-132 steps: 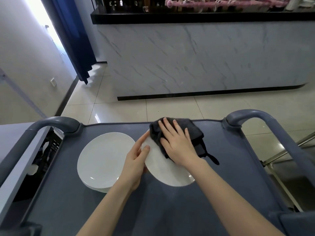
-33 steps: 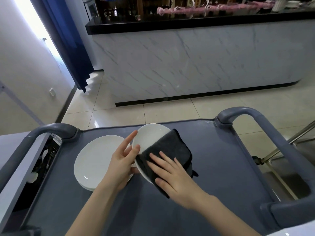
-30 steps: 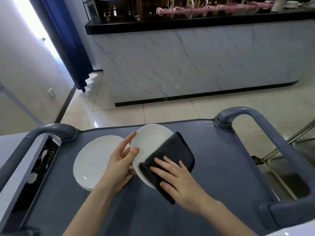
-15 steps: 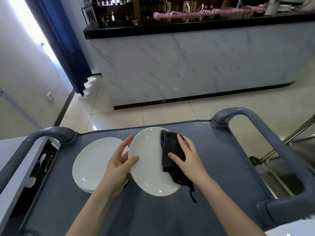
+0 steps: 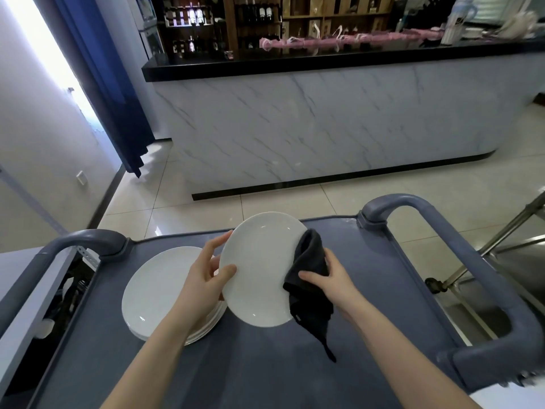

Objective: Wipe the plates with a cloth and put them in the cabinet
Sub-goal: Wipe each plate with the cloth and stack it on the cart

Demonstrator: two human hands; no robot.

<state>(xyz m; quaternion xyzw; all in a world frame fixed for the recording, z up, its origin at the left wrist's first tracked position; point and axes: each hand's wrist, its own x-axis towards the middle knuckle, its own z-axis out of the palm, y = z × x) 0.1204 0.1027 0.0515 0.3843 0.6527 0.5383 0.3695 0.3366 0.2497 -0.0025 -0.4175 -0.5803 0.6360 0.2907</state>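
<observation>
Left hand [image 5: 203, 283] pinches the plate [image 5: 256, 270] rim, right hand [image 5: 333, 280] grips cloth [image 5: 309, 278] on it; plate stack [image 5: 160, 290] sits beside on the cart [image 5: 383, 290].

Layout as we see it:
Plate stack [image 5: 159, 293] left on cart [image 5: 265, 373]; plate [image 5: 259, 270] just right of it, between left hand [image 5: 203, 281] and right hand [image 5: 333, 278]; cloth [image 5: 309, 278] over its right rim; counter [image 5: 324, 122] behind cart.

No writing can be read anywhere. The bottles [image 5: 191, 16] on the shelves [image 5: 298, 16], far beyond the left hand [image 5: 203, 280], carry labels, but they are too small and blurred to read.
</observation>
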